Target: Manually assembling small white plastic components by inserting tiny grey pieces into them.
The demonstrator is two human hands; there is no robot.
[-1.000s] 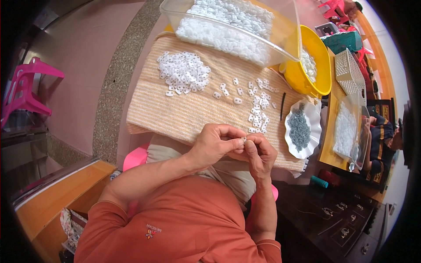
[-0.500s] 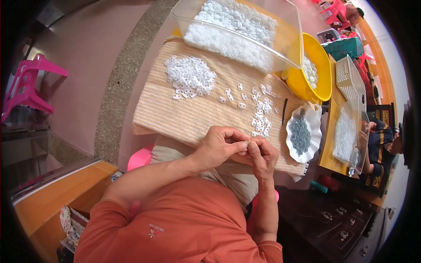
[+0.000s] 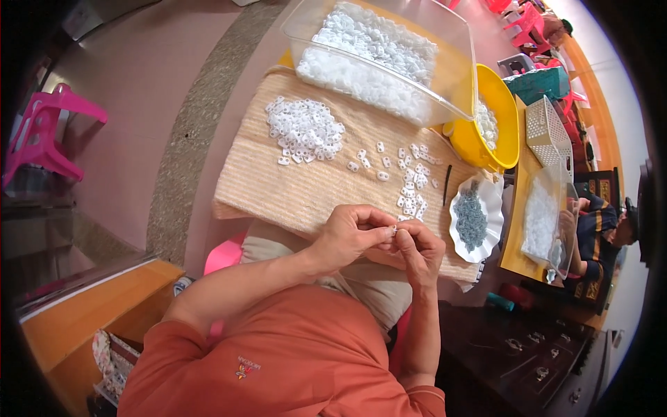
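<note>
- A person in a rust-coloured shirt works with both bare hands brought together over the near edge of a striped cloth.
- The left hand pinches a small pale piece between thumb and forefinger, its grip pressed together.
- The right hand meets it fingertip to fingertip, its grip also closed on the piece, which is mostly hidden by the fingers.
- Just beyond the hands, two-holed white plastic parts lie scattered on the cloth, with a dense white heap farther off to the left.
- To the right, a ruffled white dish holds a mound of small grey bits; a slim black stick lies between it and the scattered parts.
- Behind them stand a yellow basin and a large clear bin, both holding white pieces.
- At far right, a co-worker sits beside a second clear bin on a wooden desk.
</note>
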